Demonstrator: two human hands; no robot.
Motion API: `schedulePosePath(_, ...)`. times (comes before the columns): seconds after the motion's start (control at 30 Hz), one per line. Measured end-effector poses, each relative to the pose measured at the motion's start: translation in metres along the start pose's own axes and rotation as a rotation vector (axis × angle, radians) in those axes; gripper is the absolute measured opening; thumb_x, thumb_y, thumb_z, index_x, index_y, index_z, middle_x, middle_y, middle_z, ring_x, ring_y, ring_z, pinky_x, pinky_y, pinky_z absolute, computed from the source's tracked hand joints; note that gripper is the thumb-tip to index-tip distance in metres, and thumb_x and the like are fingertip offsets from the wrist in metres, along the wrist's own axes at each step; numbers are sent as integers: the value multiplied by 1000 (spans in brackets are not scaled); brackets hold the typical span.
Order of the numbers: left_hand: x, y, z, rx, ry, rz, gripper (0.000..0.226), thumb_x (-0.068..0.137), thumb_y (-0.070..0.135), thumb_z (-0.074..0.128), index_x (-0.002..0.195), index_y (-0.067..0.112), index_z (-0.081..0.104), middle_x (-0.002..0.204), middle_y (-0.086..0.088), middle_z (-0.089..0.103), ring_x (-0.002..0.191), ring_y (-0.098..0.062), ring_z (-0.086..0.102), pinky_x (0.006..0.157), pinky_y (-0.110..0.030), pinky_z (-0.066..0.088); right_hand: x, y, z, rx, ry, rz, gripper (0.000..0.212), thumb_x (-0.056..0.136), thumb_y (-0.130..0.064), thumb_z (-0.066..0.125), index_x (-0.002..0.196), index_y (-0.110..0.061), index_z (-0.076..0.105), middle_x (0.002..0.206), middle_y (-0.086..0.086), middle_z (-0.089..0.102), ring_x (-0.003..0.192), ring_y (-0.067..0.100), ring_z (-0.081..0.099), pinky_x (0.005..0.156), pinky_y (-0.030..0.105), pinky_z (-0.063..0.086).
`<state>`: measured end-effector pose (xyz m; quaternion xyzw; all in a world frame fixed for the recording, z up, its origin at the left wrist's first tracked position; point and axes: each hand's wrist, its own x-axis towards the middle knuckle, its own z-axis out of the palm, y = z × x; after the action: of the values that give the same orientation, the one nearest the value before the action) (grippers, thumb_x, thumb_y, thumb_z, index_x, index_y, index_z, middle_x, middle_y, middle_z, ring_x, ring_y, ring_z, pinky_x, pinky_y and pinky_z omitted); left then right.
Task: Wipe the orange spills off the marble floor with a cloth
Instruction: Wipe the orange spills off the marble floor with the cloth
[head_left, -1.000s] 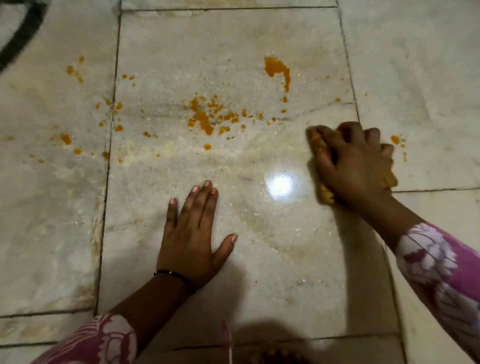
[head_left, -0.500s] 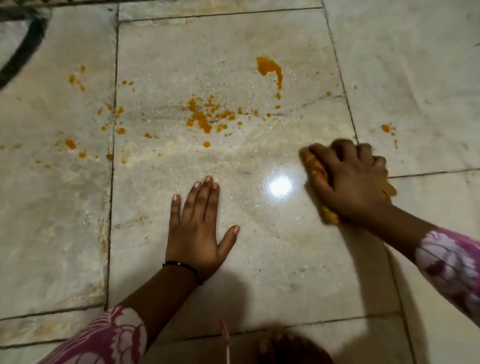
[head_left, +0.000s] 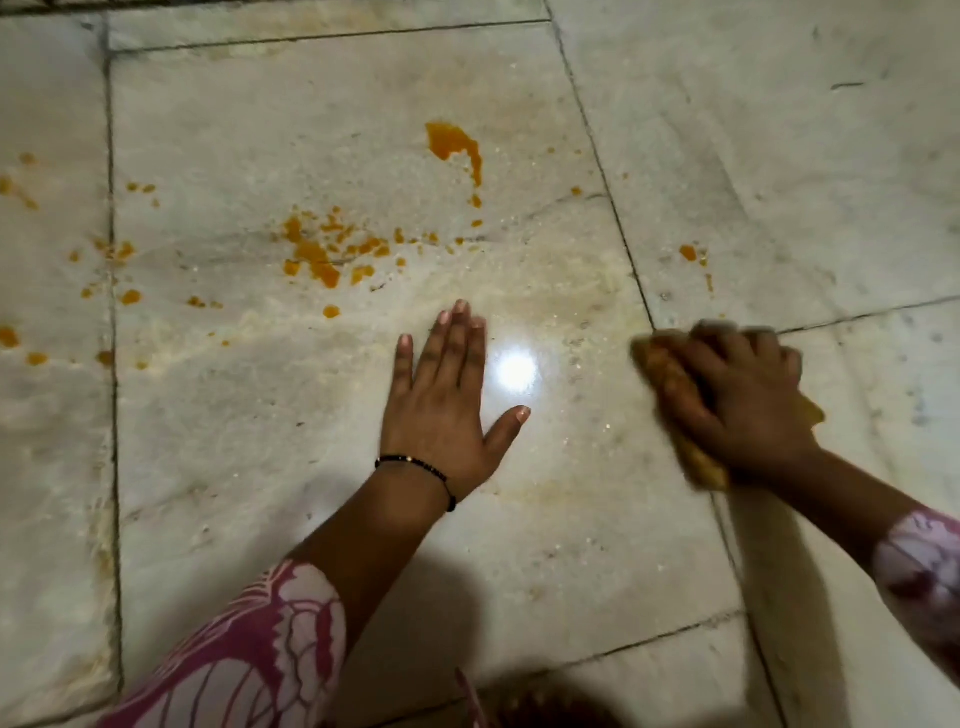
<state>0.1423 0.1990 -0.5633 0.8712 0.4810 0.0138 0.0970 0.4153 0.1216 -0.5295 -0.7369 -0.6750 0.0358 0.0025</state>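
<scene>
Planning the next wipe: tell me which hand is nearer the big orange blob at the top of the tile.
Left. The left hand lies flat below the big orange blob; the right hand, gripping the cloth, is farther right.

Orange spills (head_left: 453, 141), pale marble floor (head_left: 311, 441), pink-white floral sleeve (head_left: 249, 649)

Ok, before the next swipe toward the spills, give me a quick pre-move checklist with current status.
1. Right hand grips the cloth: ok.
2. Cloth flat on the marble floor: cannot tell, blurred by motion.
3. Left hand flat on the floor, clear of the central spatter: ok.
4. Large orange blob wiped: not ok.
5. Small drops on the tile beyond the cloth wiped: not ok.
6. Scattered drops at the far left wiped: not ok.
</scene>
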Motion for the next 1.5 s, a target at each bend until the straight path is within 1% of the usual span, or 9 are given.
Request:
schedulePosePath(0.17,1,7,1,-4,-29,-56,87,88,63,27,151,5,11,159,-13,8,147,-25,6,116,-51,5,74,4,5,-34,75,304,48,93,-49,37,138,-32,41,127,8,45,109,35,38,83,46,30)
schedulePosePath(0.37,3,7,0,-25,-30,-70,88,87,64,28,151,6,11,159,-13,7,147,-25,5,117,-52,6,5,29,0,-16,-17,18,57,89,-54,30,140,-32,42,124,10,50,101,33,40,82,46,32)
schedulePosePath(0.63,4,10,-4,10,-49,-83,89,86,64,28,150,5,13,158,-14,10,146,-27,9,116,-52,6,118,37,-2,-41,94,593,53,94,-52,26,142,-32,36,131,16,40,118,40,35,93,56,29)
schedulePosePath(0.8,4,10,-4,5,-52,-80,89,86,63,28,150,5,13,158,-15,10,146,-27,9,116,-53,7,88,-44,4,-17,51,129,54,91,-47,36,144,-34,34,127,5,45,109,31,39,86,45,30)
schedulePosePath(0.93,4,9,-2,-3,-31,-82,88,85,64,28,150,5,13,158,-14,10,146,-27,10,116,-53,6,31,-17,0,16,-4,-130,55,88,-51,32,140,-35,44,123,1,52,104,27,44,84,43,32)
schedulePosePath(1.1,4,10,-3,5,-36,-79,88,85,64,29,150,5,15,158,-14,12,146,-27,11,116,-53,7,88,27,-3,-43,79,235,55,92,-54,25,142,-35,37,124,9,46,108,31,39,83,45,30)
schedulePosePath(1.2,4,11,-5,13,-40,-83,88,85,63,29,150,5,17,158,-14,12,146,-27,12,116,-53,8,149,-6,-2,-55,34,548,64,95,-48,29,152,-27,10,136,14,37,120,38,33,94,58,29)
schedulePosePath(1.3,4,12,-6,16,-41,-87,88,84,63,29,150,5,18,158,-14,13,146,-27,13,116,-54,9,151,-68,6,-13,14,365,73,92,-44,34,152,-24,-1,134,14,38,118,37,34,97,64,25)
schedulePosePath(1.5,4,11,-4,4,-33,-86,88,84,63,30,150,6,18,158,-13,13,146,-27,13,115,-55,10,41,-47,8,-2,-1,-149,61,88,-54,33,144,-29,37,133,4,49,116,30,37,100,54,27)
